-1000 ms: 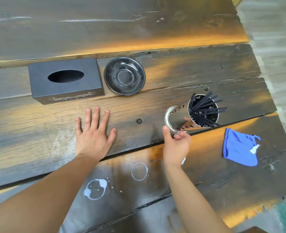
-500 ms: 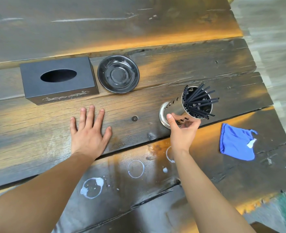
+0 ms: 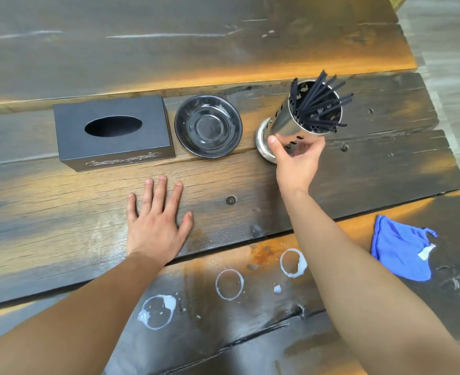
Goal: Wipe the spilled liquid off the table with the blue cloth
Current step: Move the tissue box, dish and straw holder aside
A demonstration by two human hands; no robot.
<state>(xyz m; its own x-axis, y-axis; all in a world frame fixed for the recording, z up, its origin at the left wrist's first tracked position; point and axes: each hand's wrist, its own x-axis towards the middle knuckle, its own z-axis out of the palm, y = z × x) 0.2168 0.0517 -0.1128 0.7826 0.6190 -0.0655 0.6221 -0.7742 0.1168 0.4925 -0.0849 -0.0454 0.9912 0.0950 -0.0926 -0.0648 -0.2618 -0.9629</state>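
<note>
The left hand [image 3: 157,223] lies flat, palm down, on the dark wooden plank counter [image 3: 61,212], fingers spread and pointing away from the body, thumb splayed out to the right. Its bare forearm runs back toward the lower left corner, low over the counter. The right arm reaches further forward, its bare forearm rising from the lower right edge and angling up and to the left. The right hand [image 3: 296,161] is turned with the palm partly upward, its grip wrapped around the lower part of the perforated shiny steel cylinder holder [image 3: 294,125], thumb pressed on the left side and the fingers curled round the right side.
</note>
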